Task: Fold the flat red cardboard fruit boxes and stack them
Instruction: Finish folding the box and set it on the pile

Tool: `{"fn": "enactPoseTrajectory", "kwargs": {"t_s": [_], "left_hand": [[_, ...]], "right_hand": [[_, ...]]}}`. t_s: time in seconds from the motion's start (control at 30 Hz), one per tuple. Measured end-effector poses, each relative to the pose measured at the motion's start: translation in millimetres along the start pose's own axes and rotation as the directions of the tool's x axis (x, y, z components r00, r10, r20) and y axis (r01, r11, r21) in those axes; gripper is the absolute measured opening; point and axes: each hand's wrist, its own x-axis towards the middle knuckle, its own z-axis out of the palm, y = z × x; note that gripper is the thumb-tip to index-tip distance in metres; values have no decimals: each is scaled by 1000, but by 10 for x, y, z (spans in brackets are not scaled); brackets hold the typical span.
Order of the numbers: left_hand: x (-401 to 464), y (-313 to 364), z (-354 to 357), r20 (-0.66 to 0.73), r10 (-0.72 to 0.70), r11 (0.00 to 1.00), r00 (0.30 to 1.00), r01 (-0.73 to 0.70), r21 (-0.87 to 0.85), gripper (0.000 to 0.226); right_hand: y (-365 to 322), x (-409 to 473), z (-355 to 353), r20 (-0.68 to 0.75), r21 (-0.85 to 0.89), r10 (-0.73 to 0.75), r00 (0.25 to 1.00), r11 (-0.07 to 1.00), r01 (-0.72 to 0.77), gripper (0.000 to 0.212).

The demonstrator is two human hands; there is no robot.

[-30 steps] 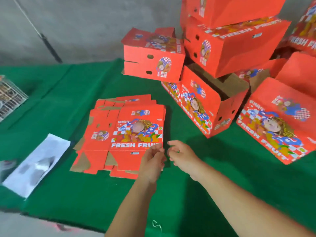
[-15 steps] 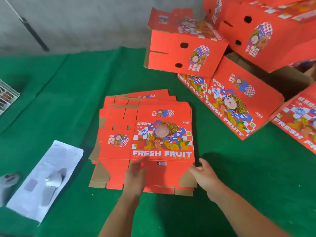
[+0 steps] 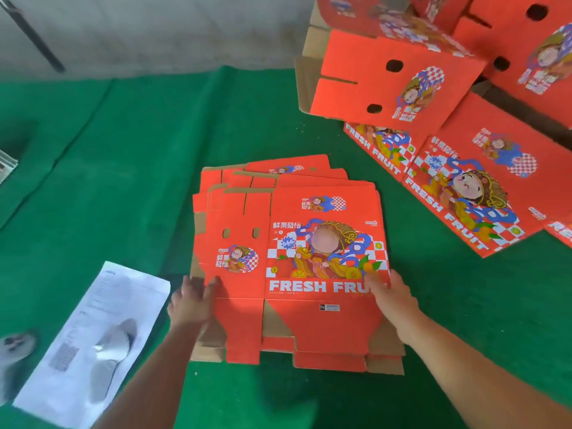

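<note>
A pile of flat red fruit boxes lies on the green cloth in the middle. The top flat box (image 3: 309,252) shows a cartoon figure and the words FRESH FRUIT. My left hand (image 3: 192,301) grips the top box's left edge near its lower flap, thumb on the printed face. My right hand (image 3: 391,297) holds its right edge over the end of the lettering, thumb on top. Folded red boxes (image 3: 393,78) are heaped at the upper right, some lying on their sides (image 3: 483,187).
A white paper sheet (image 3: 93,339) lies on the green cloth (image 3: 130,168) at the lower left. A grey wall runs along the back, with a dark rod (image 3: 34,38) leaning at the top left. A wire object (image 3: 6,164) sits at the left edge.
Both hands have spread apart from the near flaps to the left and right edges of the top flat box. The camera has moved closer to the pile.
</note>
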Motion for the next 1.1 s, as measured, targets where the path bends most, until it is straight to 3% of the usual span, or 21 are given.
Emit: {"fn": "enactPoseTrajectory", "kwargs": {"t_s": [0.07,0.17,0.27,0.43,0.53,0.67,0.77,0.9,1.03,1.1], "left_hand": [[172,74,-27,-2,20,999,1000,-20,45,99],[423,255,-79,41,112,994,993,-112,-18,94],[691,408,-107,26,153,988,988,-154,28,94],[1050,456,-137,-104,-26,996,994,17,-91,97],[1117,480,-141,-46,-77,987,996,70,-144,103],[1082,573,-75,45,36,998,998,-34,-61,112],[894,513,40,81,72,995,994,-66,-75,124],[456,222,232,151,122,965,981,-81,-250,114],[-84,-142,395,264,104,974,959,-45,-221,99],[-324,-294,442,324,90,975,942,-18,-220,102]], "right_hand": [[-141,145,30,7,-34,-4,1000,999,5,56],[-267,358,76,41,19,-48,998,999,47,35],[-425,502,99,61,123,-55,997,991,48,31],[-653,747,15,-4,243,27,1000,970,-25,44],[-655,874,5,15,198,57,998,978,-59,54],[-645,905,79,42,160,60,997,985,-66,69],[-622,863,44,-14,44,4,1000,999,-3,73],[-415,772,-237,-33,-12,86,996,996,-87,82],[-2,486,-523,16,-41,225,974,974,-224,105],[219,283,-628,57,-44,247,967,969,-245,115]]}}
